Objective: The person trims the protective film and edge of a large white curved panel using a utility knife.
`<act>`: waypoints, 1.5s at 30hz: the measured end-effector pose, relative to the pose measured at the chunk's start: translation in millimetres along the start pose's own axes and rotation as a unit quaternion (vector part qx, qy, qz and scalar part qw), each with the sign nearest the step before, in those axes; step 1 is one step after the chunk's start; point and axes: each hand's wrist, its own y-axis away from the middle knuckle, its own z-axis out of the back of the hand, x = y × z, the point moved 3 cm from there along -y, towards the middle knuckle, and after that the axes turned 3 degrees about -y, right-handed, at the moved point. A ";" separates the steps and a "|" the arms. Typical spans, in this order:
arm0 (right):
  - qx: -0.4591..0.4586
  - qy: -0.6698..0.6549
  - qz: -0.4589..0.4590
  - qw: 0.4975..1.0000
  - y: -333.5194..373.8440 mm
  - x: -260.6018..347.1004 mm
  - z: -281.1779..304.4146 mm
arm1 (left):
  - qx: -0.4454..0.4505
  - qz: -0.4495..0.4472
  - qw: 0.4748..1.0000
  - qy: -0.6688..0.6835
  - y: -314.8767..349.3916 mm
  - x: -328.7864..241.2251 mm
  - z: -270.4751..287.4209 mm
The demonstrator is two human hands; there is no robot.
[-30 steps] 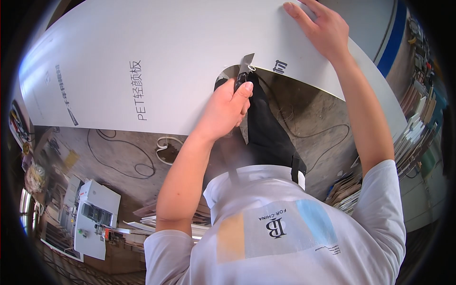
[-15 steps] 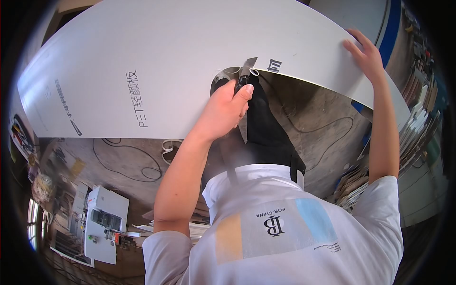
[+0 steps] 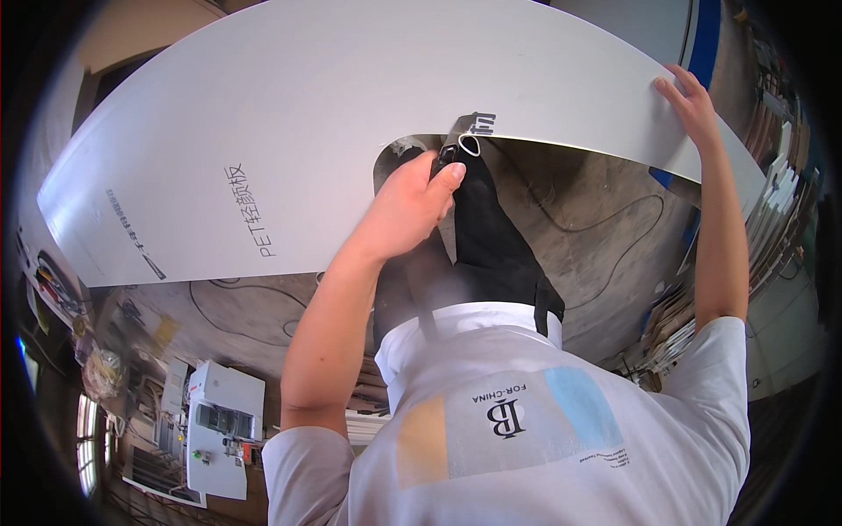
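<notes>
Big white panel (image 3: 333,79) fills the upper half of the frame, from the left rim to the right side. Face is smooth and matte-looking, brighter toward the left end; the long edges look bowed, as straight edges do in this lens. Dark printed characters sit in three spots: far left, left of centre, and next to the cutout at upper centre. Lower edge has a rounded cutout corner near frame centre; right of it the panel narrows to a slimmer arm. Floor (image 3: 605,254) and black trousers (image 3: 495,232) show through the opening.

Left hand (image 3: 408,206), centre of frame: clenched round the black handle of a tool (image 3: 448,156), thumb on top. Flat grey metal blade points up, overlapping the panel at the cutout edge. Can't tell if it's actually touching. Thin white loop (image 3: 462,144) right beside the blade, looks like a curled strip.

Right hand (image 3: 693,110), upper right: on the panel near its far edge, thumb on the face, fingers spread a bit. Can't tell if it's gripping or only resting.

Black cable (image 3: 660,210) on the floor, right of centre. White machine (image 3: 224,386) at lower left.
</notes>
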 end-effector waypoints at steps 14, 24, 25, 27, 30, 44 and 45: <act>-0.002 -0.023 0.035 0.999 -6.1 -11.9 -7.3 | 0.044 0.010 0.997 -0.065 -14.8 -13.9 -6.7; -0.031 -0.006 0.062 0.998 0.5 -0.3 -11.6 | 0.060 0.019 0.992 -0.110 -25.0 -21.8 -23.2; -0.033 -0.006 0.059 0.998 2.2 0.9 -11.0 | 0.059 0.020 0.992 -0.112 -26.4 -22.5 -25.0; -0.035 -0.008 0.057 0.998 2.0 3.0 -10.5 | 0.073 0.012 0.991 -0.108 -28.9 -23.8 -30.4; -0.047 0.001 0.081 0.996 -0.9 -1.9 -9.4 | 0.067 0.019 0.991 -0.113 -30.1 -26.5 -36.8; -0.074 0.004 0.020 0.997 20.4 51.4 1.7 | 0.077 0.019 0.991 -0.110 -47.9 -25.6 -71.9; -0.078 0.005 0.017 0.997 17.9 45.8 2.8 | 0.079 0.024 0.990 -0.113 -51.0 -26.5 -76.2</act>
